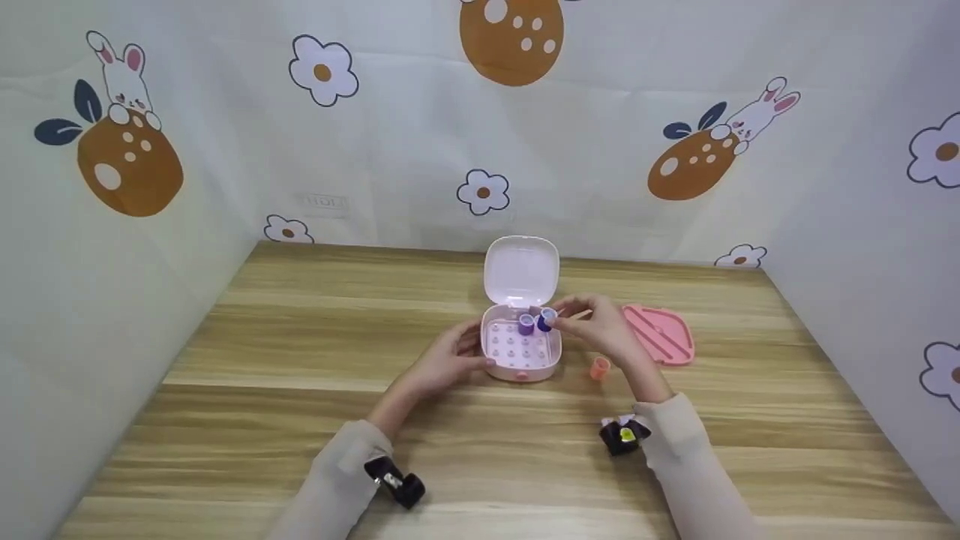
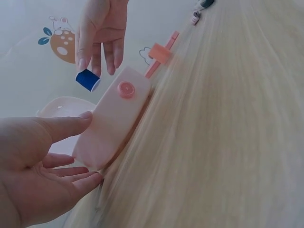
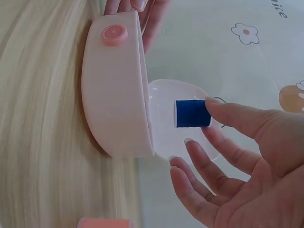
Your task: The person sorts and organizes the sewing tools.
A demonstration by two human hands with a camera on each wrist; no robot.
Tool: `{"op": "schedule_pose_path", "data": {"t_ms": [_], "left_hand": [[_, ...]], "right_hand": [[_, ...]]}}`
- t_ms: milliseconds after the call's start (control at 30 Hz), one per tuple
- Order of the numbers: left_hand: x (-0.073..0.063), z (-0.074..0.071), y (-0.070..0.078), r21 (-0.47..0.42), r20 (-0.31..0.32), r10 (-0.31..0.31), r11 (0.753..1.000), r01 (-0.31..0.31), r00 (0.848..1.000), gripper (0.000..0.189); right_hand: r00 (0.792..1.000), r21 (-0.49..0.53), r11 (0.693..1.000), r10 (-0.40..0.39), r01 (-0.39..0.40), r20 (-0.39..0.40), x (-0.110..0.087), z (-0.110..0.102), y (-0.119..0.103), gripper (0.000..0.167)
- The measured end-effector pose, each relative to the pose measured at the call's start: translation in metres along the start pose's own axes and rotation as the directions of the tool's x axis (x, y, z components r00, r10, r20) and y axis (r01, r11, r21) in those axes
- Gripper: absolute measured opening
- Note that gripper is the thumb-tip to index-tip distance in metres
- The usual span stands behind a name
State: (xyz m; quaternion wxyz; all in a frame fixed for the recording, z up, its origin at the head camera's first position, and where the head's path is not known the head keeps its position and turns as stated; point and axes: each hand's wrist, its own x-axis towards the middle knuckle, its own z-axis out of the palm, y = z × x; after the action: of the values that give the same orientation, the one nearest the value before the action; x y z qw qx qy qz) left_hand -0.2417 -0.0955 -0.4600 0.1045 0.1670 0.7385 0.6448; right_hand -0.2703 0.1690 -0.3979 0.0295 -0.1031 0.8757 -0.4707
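R hand (image 1: pixel 602 328): thumb & index pinch a blue cylinder (image 3: pixel 192 114) by one end, other fingers loosely spread. In head view it's over the box's upper-right part, just beside a purple cylinder (image 1: pixel 526 327) in there. L hand (image 1: pixel 441 363): fingers apart, relaxed, touching pink box (image 1: pixel 517 375) at its left side. Lid (image 1: pixel 521 271) stands up behind, nr surface's (image 1: pixel 487 465) back edge. Right side's tighter (orange cylinder (image 1: pixel 599 369), pink tray (image 1: pixel 664 337)); surface runs wide left & below.
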Motion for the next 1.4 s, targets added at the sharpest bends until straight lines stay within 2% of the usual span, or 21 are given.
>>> {"op": "schedule_pose_path", "data": {"t_ms": [167,300,567,900,1200,1400], "left_hand": [[0.000,0.000,0.000,-0.041,-0.021,-0.032,0.999,0.031,0.999,0.077],[0.000,0.002,0.001,-0.109,-0.036,-0.055,0.993,0.051,0.998,0.077],[0.002,0.005,-0.001,-0.202,-0.043,-0.088,0.976,0.078,0.995,0.078],[0.001,0.005,0.002,-0.189,-0.051,-0.092,0.979,0.081,0.994,0.080],[0.002,0.006,0.001,-0.164,-0.054,-0.091,0.983,0.081,0.994,0.079],[0.002,0.006,0.001,-0.192,-0.046,-0.082,0.979,0.072,0.996,0.077]], "right_hand": [[1.000,-0.008,1.000,0.016,-0.016,-0.001,0.005,0.006,-0.004,0.026],[1.000,-0.018,1.000,0.020,-0.020,-0.002,0.010,0.011,-0.007,0.025],[1.000,0.012,1.000,-0.006,0.006,-0.015,0.015,0.020,-0.011,0.024],[0.998,0.032,0.999,-0.025,0.027,-0.059,0.025,0.034,-0.009,0.022],[0.996,0.034,0.999,-0.023,0.026,-0.083,0.025,0.043,-0.006,0.019],[0.994,0.032,0.999,-0.041,0.044,-0.099,0.026,0.050,-0.005,0.017]]}}
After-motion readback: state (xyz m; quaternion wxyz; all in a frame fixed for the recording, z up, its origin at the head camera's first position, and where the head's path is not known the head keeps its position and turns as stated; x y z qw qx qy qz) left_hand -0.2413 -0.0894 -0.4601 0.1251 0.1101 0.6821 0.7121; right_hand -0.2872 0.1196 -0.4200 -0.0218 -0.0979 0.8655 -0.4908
